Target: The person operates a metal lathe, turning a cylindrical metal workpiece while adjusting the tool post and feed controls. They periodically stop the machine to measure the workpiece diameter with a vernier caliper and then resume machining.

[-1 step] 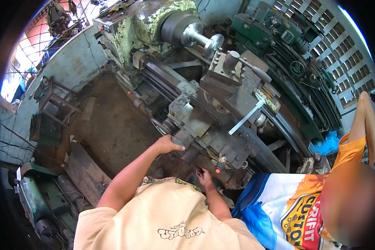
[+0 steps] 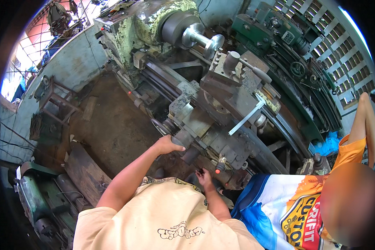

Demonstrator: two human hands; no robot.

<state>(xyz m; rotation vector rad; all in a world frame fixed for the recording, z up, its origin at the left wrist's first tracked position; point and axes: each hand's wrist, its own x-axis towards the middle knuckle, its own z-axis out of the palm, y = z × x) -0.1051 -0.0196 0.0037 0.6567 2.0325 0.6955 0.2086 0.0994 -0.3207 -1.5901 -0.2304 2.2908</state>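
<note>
At frame centre, your left hand [image 2: 167, 144] is closed around the carriage handwheel [image 2: 180, 141] on the lathe [image 2: 221, 104]. Your right hand [image 2: 204, 176], loosely curled, touches a lower lever [image 2: 219, 166]. You look to be positioning the carriage; next comes a slow, steady turn.

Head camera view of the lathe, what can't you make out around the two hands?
- Left hand: it covers the handwheel on the lathe carriage, so the grip is hidden.
- Right hand: its fingertips are too small and dark to tell whether they touch the red-tipped lever.
- Lathe bed's near end: hidden behind a co-worker's printed shirt.
</note>
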